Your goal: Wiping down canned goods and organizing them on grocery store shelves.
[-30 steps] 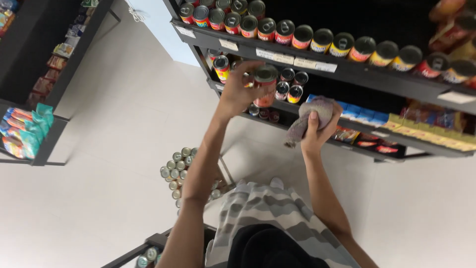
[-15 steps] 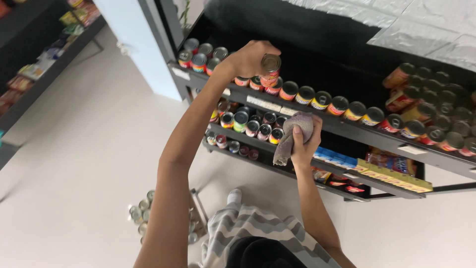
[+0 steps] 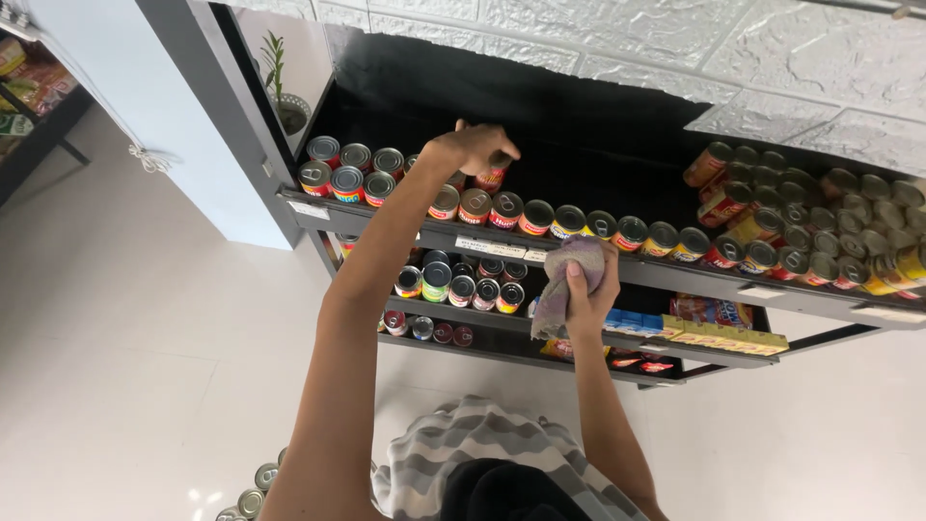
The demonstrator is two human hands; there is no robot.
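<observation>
Here, working from the left, my left hand (image 3: 470, 148) is curled over the top of a red can (image 3: 492, 178) on the top shelf (image 3: 318, 208), just behind the front row of cans (image 3: 540, 218); my fingers are closed around it. I judge the can heavy for its size, stiff, smooth-sided and a little slippery, so the rim and upper wall are the best place to hold. Cans stand close on both sides, but the dark space behind and above is open. Further right, my right hand (image 3: 588, 289) is clamped on a soft grey cloth (image 3: 564, 285), light and limp, hanging just in front of the shelf edge.
</observation>
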